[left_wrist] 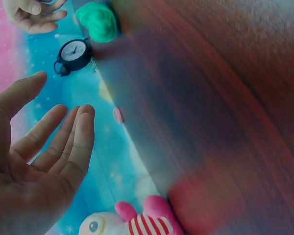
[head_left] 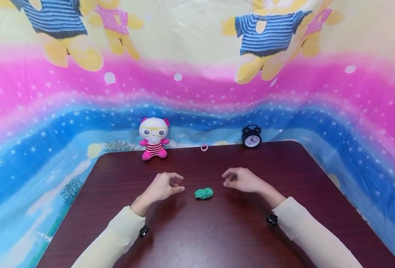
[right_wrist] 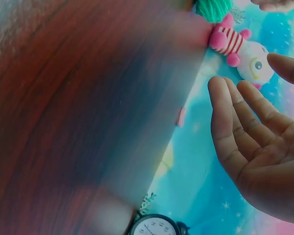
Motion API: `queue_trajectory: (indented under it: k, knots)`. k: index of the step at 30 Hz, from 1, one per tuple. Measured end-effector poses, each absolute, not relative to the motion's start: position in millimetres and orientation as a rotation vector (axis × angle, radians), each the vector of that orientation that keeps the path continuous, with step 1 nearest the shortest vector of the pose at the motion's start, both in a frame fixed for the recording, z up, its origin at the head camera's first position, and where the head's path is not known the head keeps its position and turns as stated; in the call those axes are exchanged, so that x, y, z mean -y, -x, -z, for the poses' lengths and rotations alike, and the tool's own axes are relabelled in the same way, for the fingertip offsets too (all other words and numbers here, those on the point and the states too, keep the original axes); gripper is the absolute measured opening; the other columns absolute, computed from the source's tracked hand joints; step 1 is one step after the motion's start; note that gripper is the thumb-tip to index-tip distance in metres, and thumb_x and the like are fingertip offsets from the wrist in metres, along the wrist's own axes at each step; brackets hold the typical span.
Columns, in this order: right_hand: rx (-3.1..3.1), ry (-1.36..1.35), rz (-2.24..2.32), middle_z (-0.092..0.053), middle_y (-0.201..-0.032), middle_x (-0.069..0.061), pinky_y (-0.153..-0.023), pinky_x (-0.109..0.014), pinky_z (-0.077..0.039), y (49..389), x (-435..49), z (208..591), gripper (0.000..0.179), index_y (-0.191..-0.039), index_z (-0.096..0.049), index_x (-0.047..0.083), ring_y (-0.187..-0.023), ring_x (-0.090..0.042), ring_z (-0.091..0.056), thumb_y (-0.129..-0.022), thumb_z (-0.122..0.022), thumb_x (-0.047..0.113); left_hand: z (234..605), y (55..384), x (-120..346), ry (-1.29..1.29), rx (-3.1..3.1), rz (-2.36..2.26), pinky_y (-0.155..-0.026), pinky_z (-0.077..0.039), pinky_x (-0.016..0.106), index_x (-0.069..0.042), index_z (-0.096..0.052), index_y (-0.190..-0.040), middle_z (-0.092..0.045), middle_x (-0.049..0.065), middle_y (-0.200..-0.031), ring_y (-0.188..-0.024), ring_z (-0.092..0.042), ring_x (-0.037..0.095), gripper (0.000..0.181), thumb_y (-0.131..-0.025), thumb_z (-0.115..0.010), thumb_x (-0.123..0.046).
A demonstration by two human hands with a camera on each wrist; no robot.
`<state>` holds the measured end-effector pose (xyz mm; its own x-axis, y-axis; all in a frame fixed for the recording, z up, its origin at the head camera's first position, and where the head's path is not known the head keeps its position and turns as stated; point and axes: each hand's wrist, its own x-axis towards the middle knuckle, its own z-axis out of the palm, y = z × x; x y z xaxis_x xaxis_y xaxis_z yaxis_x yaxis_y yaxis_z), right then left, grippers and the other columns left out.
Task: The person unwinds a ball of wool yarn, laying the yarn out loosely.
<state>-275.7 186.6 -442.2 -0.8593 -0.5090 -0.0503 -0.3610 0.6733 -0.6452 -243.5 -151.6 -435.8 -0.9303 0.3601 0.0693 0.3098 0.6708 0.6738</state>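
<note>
A small bundle of green yarn (head_left: 204, 193) lies on the dark wooden table between the two hands, touched by neither. To its left, my left hand (head_left: 164, 186) hovers over the table with relaxed, slightly bent fingers and holds nothing. My right hand (head_left: 244, 179) is on the other side of the yarn, likewise loosely bent and holding nothing. Each wrist view shows its hand, the left hand (left_wrist: 49, 152) and the right hand (right_wrist: 264, 142), with fingers apart from any object. The green yarn (left_wrist: 99, 22) also appears at the top of the left wrist view.
At the table's (head_left: 197, 238) back edge sit a pink and white plush panda (head_left: 154, 137) on the left, a small pink ring (head_left: 204, 147) in the middle and a black twin-bell alarm clock (head_left: 252, 137) on the right. A printed cloth (head_left: 190, 89) hangs behind.
</note>
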Motion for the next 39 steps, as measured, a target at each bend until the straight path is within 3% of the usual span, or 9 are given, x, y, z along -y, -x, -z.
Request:
queue_trajectory:
  k: [13, 25, 39]
  knots:
    - [-2.627, 0.716, 0.923, -0.073, -0.095, 0.005, -0.071, -0.029, -0.053, 278.0, -170.1, 455.4, 0.032, -0.117, -0.069, 0.009, -0.078, -0.008, -0.065, -0.091, -0.072, 0.028, 447.7, 243.5, 136.6, -0.596, -2.732, -1.117, -0.081, -0.06, 0.036, -0.003, -0.071, -0.115, -0.075, 0.012, -0.104, -0.089, -0.072, 0.018, 0.036, -0.085, -0.08, -0.022]
    - [-2.603, 0.715, 0.898, -0.074, -0.092, 0.005, -0.074, -0.028, -0.054, 277.7, -154.6, 462.8, 0.028, -0.112, -0.071, 0.011, -0.077, -0.006, -0.064, -0.09, -0.073, 0.027, 455.0, 246.4, 121.9, -0.608, -2.756, -1.049, -0.079, -0.059, 0.032, -0.004, -0.073, -0.111, -0.077, 0.008, -0.099, -0.089, -0.073, 0.017, 0.032, -0.085, -0.079, -0.021]
    - [-2.591, 0.685, 0.905, -0.073, -0.085, 0.005, -0.064, -0.026, -0.051, 277.4, -139.8, 470.7, 0.02, -0.105, -0.073, 0.014, -0.068, -0.008, -0.063, -0.088, -0.076, 0.024, 461.3, 248.7, 108.8, -0.584, -2.736, -0.998, -0.076, -0.058, 0.028, -0.006, -0.077, -0.103, -0.079, 0.004, -0.089, -0.081, -0.074, 0.011, 0.022, -0.084, -0.078, -0.017]
